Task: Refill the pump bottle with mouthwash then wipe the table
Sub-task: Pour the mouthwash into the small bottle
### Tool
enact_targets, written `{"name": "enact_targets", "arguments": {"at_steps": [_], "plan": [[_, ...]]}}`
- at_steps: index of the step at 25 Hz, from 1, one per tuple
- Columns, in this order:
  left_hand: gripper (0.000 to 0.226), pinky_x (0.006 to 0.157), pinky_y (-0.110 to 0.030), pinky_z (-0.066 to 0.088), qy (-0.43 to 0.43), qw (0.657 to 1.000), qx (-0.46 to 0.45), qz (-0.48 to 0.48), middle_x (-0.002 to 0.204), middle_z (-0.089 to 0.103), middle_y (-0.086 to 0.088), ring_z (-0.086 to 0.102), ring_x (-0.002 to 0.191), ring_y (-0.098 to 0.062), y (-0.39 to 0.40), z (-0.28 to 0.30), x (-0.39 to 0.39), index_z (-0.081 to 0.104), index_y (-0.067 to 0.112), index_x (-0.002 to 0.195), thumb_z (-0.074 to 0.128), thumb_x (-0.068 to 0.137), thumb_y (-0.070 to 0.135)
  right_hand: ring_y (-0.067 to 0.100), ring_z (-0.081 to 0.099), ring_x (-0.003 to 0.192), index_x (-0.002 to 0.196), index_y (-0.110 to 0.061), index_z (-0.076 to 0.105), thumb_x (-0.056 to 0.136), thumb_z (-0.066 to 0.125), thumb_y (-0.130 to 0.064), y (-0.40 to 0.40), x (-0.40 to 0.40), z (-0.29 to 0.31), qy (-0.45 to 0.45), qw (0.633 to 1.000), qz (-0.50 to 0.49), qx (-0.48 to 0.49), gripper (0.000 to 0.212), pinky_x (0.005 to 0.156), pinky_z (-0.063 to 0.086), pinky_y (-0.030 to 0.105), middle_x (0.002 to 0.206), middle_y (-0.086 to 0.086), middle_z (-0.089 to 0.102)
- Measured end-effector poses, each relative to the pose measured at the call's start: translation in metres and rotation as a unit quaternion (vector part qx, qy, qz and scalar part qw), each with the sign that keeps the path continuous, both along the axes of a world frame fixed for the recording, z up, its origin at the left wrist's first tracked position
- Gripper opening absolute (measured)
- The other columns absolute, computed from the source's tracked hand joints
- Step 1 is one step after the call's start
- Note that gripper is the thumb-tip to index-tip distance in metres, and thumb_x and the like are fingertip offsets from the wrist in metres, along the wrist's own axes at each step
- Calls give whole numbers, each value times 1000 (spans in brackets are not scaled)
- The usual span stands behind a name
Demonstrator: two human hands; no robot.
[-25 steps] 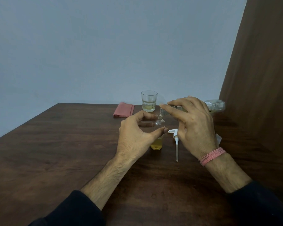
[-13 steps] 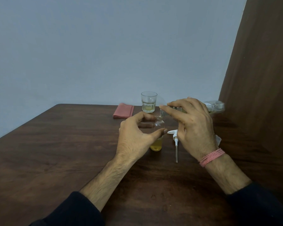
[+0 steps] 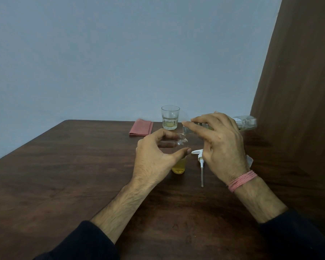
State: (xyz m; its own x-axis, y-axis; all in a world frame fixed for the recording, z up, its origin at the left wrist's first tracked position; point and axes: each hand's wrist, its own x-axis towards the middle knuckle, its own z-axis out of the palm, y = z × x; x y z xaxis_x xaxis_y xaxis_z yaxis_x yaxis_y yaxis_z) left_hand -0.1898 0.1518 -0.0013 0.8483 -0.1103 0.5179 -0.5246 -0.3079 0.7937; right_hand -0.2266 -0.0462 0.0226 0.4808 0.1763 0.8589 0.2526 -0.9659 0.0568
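Observation:
A small clear pump bottle (image 3: 179,166) with yellow liquid in its lower part stands upright on the dark wooden table (image 3: 64,175). My left hand (image 3: 154,156) is wrapped around its upper body. My right hand (image 3: 221,145) holds a clear mouthwash bottle (image 3: 246,122) tipped nearly level, its mouth right over the small bottle's neck. The white pump head with its tube (image 3: 201,164) lies flat on the table between my hands. A folded red cloth (image 3: 141,127) rests near the table's far edge.
A drinking glass (image 3: 170,118) with a little yellowish liquid stands behind the pump bottle. A brown panel (image 3: 298,91) rises along the table's right side. A few small drops (image 3: 176,227) lie on the near table. Something pale (image 3: 250,159) peeks from behind my right wrist.
Both hands and both bottles have stayed almost in place; the tipped bottle remains over the small bottle's neck.

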Motion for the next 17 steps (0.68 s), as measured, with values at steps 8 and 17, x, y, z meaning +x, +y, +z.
{"name": "enact_targets", "arguments": {"at_steps": [8,17], "plan": [[48,94,-40,70,4,1000,-3,2,108,83,24,78,97,12,0,0,0,81,38,109,106,71,52,29,61,122,138,-26,73,77,71,11,0,0,1,-4,1000,-1,-3,72,117,41,48,127,2,72],[48,93,-38,70,7,1000,-5,0,109,83,22,78,99,10,0,-1,0,81,37,110,106,71,49,29,61,122,138,-25,73,77,73,11,0,-1,1,-3,1000,0,-1,72,117,43,51,127,2,72]]}}
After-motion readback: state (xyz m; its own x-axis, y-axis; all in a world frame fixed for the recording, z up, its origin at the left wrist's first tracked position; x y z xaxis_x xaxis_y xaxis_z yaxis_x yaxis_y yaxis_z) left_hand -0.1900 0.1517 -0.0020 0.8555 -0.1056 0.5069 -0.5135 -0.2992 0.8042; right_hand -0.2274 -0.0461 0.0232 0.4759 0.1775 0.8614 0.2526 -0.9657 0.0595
